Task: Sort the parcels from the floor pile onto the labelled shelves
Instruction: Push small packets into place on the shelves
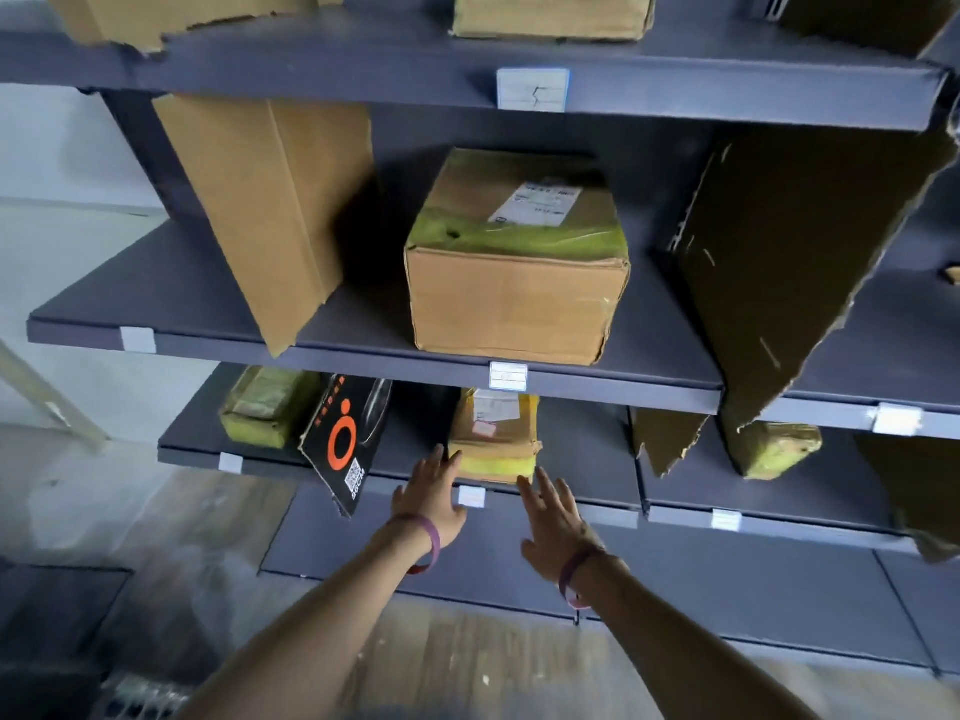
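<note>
A small brown parcel with yellow tape (493, 439) lies on the lower dark shelf (587, 459), its front end at the shelf's edge. My left hand (434, 493) reaches to the parcel's left front corner with straight fingers, the fingertips at or on it. My right hand (556, 522) is spread open just below the parcel's right front corner; whether it touches is unclear. Both wrists carry purple bands. A white label (471, 496) sits on the shelf edge between my hands.
A large taped carton (514, 262) stands on the middle shelf (363, 350) above. A black box with an orange circle (345, 439) leans over the lower shelf's edge at left, beside a yellow-taped parcel (265, 407). Torn cardboard dividers (789, 262) stand at right. Wooden floor lies below.
</note>
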Action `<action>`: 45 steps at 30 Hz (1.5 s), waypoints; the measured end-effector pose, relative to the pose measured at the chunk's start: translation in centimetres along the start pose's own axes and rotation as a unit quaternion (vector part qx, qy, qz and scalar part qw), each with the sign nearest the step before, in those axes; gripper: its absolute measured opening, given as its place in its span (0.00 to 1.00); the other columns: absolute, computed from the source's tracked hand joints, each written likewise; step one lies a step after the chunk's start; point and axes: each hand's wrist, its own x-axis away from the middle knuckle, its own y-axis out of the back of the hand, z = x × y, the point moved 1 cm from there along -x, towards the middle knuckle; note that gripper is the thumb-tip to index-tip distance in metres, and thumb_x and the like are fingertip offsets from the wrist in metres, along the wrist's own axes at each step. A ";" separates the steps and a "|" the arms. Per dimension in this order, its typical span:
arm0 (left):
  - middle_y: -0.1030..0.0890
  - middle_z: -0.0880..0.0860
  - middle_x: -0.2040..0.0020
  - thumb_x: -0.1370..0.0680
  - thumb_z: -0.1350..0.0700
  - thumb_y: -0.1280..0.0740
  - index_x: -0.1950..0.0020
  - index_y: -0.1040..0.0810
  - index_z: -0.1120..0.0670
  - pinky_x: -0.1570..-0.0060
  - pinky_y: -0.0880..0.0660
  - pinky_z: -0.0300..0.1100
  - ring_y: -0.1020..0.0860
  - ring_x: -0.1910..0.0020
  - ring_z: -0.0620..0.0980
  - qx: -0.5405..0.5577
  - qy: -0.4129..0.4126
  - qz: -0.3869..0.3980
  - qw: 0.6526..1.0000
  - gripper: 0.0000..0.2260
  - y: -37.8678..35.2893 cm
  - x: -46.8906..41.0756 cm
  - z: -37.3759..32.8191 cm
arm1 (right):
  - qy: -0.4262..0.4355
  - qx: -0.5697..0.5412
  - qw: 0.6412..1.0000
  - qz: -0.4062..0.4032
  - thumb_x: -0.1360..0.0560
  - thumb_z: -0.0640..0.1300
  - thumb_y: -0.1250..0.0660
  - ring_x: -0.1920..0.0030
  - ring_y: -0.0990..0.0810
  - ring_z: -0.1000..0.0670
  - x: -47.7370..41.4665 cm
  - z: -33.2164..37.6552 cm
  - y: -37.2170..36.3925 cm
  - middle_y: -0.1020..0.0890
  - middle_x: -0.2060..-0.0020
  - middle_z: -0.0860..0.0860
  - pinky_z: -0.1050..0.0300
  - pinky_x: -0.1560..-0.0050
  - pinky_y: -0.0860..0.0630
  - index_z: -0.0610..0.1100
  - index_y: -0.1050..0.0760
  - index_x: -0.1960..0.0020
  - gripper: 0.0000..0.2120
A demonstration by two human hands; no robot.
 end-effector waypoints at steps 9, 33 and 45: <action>0.61 0.45 0.22 0.22 0.54 0.36 0.22 0.53 0.45 0.29 0.40 0.57 0.54 0.22 0.50 0.020 -0.043 0.018 0.999 0.34 -2.4 -5.4 1.2 | -0.016 0.027 0.998 -0.057 0.23 0.39 0.40 0.22 0.60 0.41 -5.6 0.3 -0.4 0.62 0.22 0.48 0.44 0.25 0.44 0.48 0.59 0.21 0.39; 0.58 0.50 0.21 0.23 0.55 0.35 0.22 0.55 0.48 0.27 0.43 0.53 0.55 0.22 0.52 0.027 -0.064 0.016 0.997 0.36 -2.5 -13.4 1.1 | -0.026 0.013 0.998 -0.057 0.26 0.35 0.39 0.22 0.61 0.45 -12.9 -1.1 0.8 0.55 0.23 0.52 0.46 0.32 0.31 0.46 0.55 0.21 0.38; 0.61 0.44 0.22 0.23 0.54 0.37 0.22 0.54 0.42 0.28 0.43 0.58 0.56 0.22 0.51 0.014 -0.032 0.037 0.999 0.34 0.5 -7.9 -0.1 | -0.043 0.003 0.998 -0.056 0.25 0.37 0.40 0.22 0.60 0.43 -7.4 0.6 3.4 0.61 0.22 0.50 0.45 0.25 0.45 0.47 0.61 0.21 0.40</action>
